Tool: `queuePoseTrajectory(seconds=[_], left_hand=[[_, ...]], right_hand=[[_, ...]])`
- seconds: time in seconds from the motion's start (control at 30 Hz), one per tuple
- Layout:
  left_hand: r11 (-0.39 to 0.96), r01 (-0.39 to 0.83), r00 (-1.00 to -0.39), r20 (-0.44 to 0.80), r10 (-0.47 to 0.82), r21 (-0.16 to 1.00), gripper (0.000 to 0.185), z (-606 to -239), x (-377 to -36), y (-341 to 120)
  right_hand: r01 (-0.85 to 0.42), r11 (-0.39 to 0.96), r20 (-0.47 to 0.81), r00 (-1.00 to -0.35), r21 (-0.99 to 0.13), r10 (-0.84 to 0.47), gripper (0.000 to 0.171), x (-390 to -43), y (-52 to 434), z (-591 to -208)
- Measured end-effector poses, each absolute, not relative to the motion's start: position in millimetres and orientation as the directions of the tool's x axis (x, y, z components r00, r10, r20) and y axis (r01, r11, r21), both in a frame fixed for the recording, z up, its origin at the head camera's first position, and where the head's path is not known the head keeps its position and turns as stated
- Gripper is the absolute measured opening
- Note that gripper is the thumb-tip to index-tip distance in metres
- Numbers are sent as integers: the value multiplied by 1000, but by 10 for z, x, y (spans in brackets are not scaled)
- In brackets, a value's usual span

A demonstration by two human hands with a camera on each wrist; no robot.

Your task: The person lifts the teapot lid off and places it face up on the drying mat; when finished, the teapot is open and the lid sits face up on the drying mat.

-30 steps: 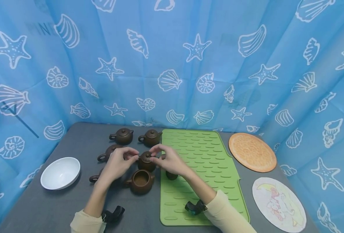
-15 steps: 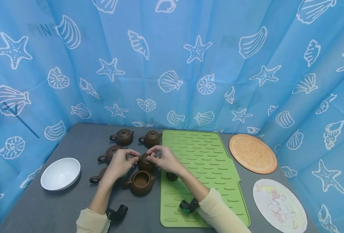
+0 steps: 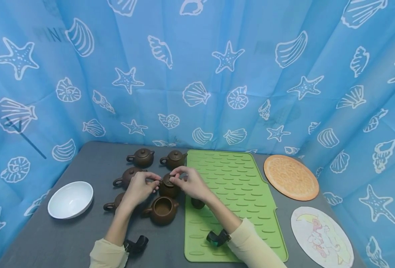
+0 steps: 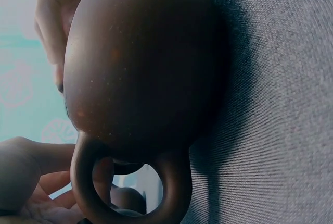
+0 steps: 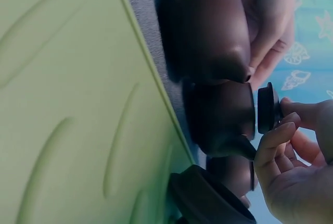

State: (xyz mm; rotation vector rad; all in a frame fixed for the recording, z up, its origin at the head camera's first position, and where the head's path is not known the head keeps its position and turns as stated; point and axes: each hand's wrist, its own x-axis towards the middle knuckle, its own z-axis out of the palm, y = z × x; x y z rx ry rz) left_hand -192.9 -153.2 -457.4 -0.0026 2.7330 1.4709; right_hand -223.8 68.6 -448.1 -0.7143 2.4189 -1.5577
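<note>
Since a second ago both hands have dropped slightly and closed in on the middle teapot (image 3: pixel 168 188); the lid (image 5: pixel 267 108) now sits just above that pot's mouth, where earlier it was held higher.

Right hand (image 3: pixel 192 183): fingertips pinch the lid by its knob, lid level, a thin gap to the pot's rim in the right wrist view, so not seated yet. Left hand (image 3: pixel 138 188): fingers curled in at the pot's handle side, steadying it; whether they actually grip the handle can't be told from these views.

Progress, as a judgement: the two back teapots (image 3: pixel 141 157) (image 3: pixel 173 159) wear lids, and the left-row pot (image 3: pixel 126 176) looks lidded too. The middle pot is mid-lidding. The front teapot (image 3: pixel 161 210) is open, no lid on it. A small dark piece (image 3: pixel 197 203) on the green silicone mat (image 3: pixel 237 193) could be its lid. One more pot (image 3: pixel 112 204) sits mostly hidden behind the left forearm, state unclear.

All pots stand on the grey bench (image 3: pixel 83 234), left of the mat. White bowl (image 3: pixel 70 199) is well apart at far left.
</note>
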Motion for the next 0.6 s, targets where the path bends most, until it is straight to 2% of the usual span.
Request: queuePoseTrajectory(seconds=[0.6], left_hand=[[527, -8, -999, -29, 32, 850, 16, -4563, -1904, -1557]], right_hand=[[-271, 244, 163, -908, -931, -386, 19, -1931, 1126, -4387]])
